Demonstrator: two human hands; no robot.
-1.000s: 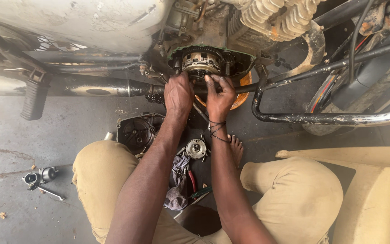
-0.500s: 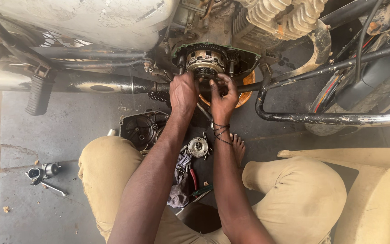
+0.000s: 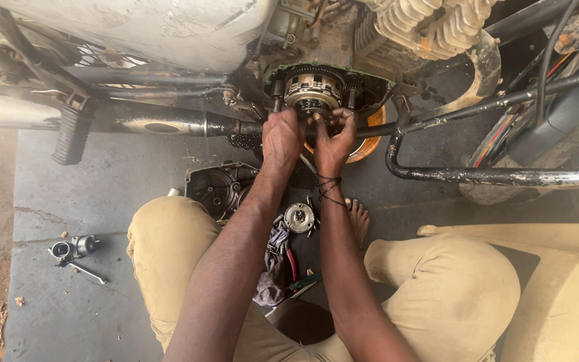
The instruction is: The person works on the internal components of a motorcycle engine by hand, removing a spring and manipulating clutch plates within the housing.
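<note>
Clutch assembly [image 3: 313,94] sits exposed in the motorcycle engine's open side, just beyond both hands. Left hand [image 3: 283,137] and right hand [image 3: 333,137] close narrowly on its lower edge, apparently seating it; careful, even pressure comes next.

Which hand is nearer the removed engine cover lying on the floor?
Left. The left hand grips the clutch assembly, above and just right of the engine cover. The right hand works beside it, further right of the cover.
</note>
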